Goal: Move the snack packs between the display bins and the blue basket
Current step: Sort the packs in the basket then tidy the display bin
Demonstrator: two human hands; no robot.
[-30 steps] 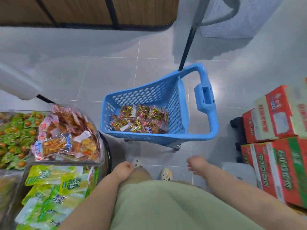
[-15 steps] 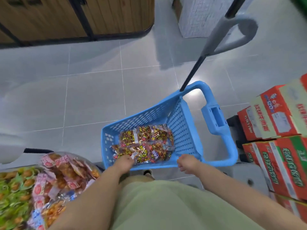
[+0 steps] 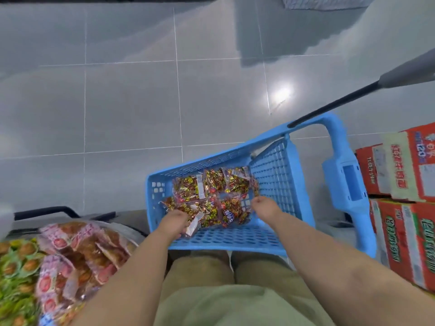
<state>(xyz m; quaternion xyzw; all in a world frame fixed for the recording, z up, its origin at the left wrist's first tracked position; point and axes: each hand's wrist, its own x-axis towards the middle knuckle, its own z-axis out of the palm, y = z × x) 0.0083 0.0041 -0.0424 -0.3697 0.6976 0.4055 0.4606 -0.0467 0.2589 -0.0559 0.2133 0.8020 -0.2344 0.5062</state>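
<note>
Left hand [image 3: 175,220] curled round snack packs [image 3: 213,191], near left of blue basket [image 3: 274,177]. Right hand [image 3: 264,207] curled at pile's right; grip indeterminable.

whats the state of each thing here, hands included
blue basket: partly filled with packs
snack packs: lying loose on the basket floor
left hand: in the basket, gripping a pack
right hand: in the basket, fingers curled, grip unclear
display bin: heaped full
boxes: stacked, closed

Red cartons [image 3: 397,234] — grey tiled floor [image 3: 117,102]
</note>
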